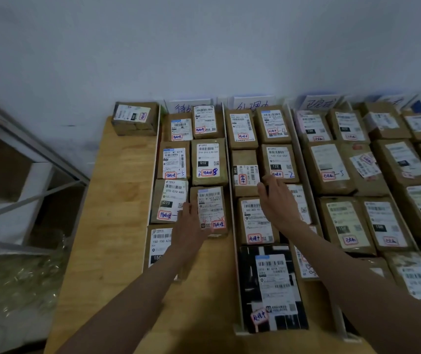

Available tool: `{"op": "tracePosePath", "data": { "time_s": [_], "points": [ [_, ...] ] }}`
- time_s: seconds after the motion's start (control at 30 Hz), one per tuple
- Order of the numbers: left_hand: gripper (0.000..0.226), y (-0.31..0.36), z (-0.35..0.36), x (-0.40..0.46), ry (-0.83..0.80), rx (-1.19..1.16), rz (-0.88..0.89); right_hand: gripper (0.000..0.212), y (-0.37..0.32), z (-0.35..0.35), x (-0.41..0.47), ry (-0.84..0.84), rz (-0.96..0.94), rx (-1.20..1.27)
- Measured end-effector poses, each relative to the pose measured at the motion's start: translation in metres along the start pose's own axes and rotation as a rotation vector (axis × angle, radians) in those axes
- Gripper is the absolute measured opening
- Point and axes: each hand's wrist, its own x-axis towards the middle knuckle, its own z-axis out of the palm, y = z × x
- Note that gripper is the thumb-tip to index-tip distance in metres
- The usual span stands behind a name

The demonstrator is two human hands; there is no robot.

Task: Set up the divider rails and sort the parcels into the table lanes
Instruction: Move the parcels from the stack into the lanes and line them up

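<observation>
Left hand (191, 221) grips brown parcel (210, 210) mid-frame; right hand (277, 198) rests spread on neighbouring parcels. Advice: square it against white rail (231, 190), label up.

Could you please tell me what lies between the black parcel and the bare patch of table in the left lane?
In the head view, a white divider rail runs between the black parcel and the bare table.
</observation>
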Motion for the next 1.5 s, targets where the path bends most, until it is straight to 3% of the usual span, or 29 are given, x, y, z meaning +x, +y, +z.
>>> {"op": "tracePosePath", "data": {
  "time_s": [0.23, 0.37, 0.53, 0.8, 1.2, 1.5],
  "points": [
    [0.087, 0.004, -0.012, 0.003, -0.010, 0.194, 0.079, 0.041, -0.009, 0.003, -0.010, -0.033, -0.047, -0.039],
    [0.068, -0.004, -0.046, -0.001, 0.063, 0.284, 0.110, 0.043, -0.027, 0.001, -0.012, -0.073, -0.122, -0.128],
    [0.056, -0.038, -0.115, -0.009, 0.141, 0.413, 0.059, 0.044, -0.067, 0.003, -0.009, -0.044, -0.232, -0.168],
    [0.057, -0.101, -0.181, -0.045, 0.245, 0.457, -0.107, 0.049, -0.142, 0.030, -0.018, -0.064, -0.302, -0.216],
    [0.056, -0.197, -0.231, 0.011, 0.210, 0.409, -0.103, 0.052, -0.240, 0.091, 0.011, -0.085, -0.201, -0.182],
    [0.057, -0.245, -0.255, 0.115, 0.146, 0.367, 0.013, 0.036, -0.293, 0.137, 0.077, -0.079, -0.090, -0.181]
  ]
}}
